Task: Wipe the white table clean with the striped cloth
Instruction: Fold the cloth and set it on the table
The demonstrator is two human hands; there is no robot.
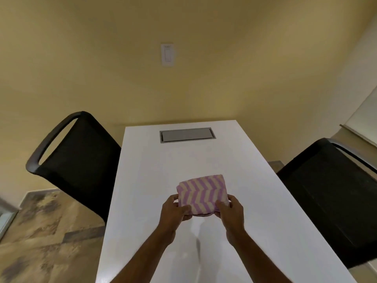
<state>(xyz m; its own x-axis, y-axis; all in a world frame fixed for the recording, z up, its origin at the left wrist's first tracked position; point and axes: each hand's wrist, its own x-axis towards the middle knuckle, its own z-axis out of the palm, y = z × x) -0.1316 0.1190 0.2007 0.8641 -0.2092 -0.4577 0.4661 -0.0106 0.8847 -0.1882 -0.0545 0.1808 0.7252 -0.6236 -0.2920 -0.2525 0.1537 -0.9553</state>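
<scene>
**Folded cloth held in both hands over the table**

Your left hand (177,209) and right hand (230,211) each pinch a near corner of the folded striped cloth (202,194), midway between the long edges of the white table (255,201), toward its near end.

Two bare forearms are showing, no sleeves covering them; the left hand (175,209) and right hand (231,213) are wearing nothing.
</scene>
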